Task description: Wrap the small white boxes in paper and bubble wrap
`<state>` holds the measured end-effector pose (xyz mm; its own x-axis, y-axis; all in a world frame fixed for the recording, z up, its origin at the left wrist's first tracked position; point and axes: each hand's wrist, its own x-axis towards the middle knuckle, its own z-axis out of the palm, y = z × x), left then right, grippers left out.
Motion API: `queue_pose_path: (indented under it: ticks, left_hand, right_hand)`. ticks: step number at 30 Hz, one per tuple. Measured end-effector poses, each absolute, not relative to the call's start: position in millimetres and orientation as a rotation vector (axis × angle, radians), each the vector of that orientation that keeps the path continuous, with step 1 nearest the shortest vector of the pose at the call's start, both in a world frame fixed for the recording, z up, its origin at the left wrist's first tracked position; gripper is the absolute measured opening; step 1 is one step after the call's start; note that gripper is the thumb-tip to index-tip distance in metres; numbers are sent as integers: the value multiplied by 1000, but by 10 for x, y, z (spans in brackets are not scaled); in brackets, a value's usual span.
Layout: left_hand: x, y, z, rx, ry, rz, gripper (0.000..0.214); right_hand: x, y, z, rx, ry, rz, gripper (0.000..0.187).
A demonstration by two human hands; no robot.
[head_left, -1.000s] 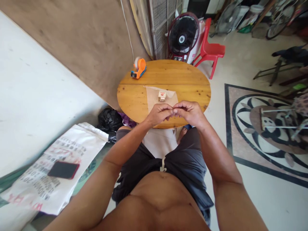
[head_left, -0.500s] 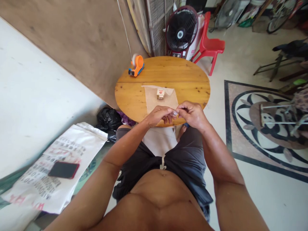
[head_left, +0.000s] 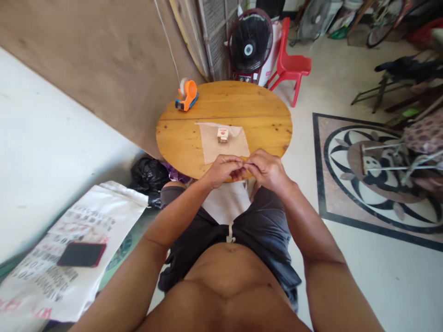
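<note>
"Wooden, oval, knotted: is that table (head_left: 263, 113) your first entry?"

"Yes; one table, my knees near its closest edge; upon it, one thin pale sheet (head_left: 211, 150), lying near the middle, far right corner lifted; upon the sheet, one small printed box (head_left: 223, 135), standing by itself; neither of my hands touches the box."

"And the hands?"

"Two, both bare, over the table's near edge; left hand (head_left: 221, 170) and right hand (head_left: 268, 170) meet at the fingertips, thumbs and forefingers drawn in; whether they pinch something there I cannot tell, the spot being too small and covered."

"Remaining stock?"

"One orange tape dispenser (head_left: 188, 94), blue at its base, on the table's far left edge; one round black fan (head_left: 251, 41), just beyond the table's far edge; one red chair (head_left: 294, 62), to the right of the fan, beyond the table; black plastic bags (head_left: 148, 173), just beside the table's near left; one dark phone (head_left: 82, 254), red-edged, lying on a printed white sack (head_left: 100, 205) to the table's left, nearer me."
</note>
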<state>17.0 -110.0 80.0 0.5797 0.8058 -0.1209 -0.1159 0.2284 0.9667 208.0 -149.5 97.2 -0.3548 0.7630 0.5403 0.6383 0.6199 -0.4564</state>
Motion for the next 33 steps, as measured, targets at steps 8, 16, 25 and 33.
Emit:
queue_pose_path:
  ticks: [8, 16, 25, 33]
  left_hand:
    - [140, -1217, 625, 1201, 692, 688, 36]
    - [147, -1325, 519, 1122, 734, 652, 38]
    - [62, -1595, 196, 873, 793, 571, 38]
    - [-232, -1814, -821, 1580, 1190, -35, 15]
  right_hand:
    - [2087, -1629, 788, -1110, -1938, 408, 10]
    - [2076, -1767, 689, -1158, -2069, 244, 16]
    - [2133, -1946, 548, -1069, -2109, 152, 13]
    - [3355, -1281, 229, -1643, -894, 398, 19]
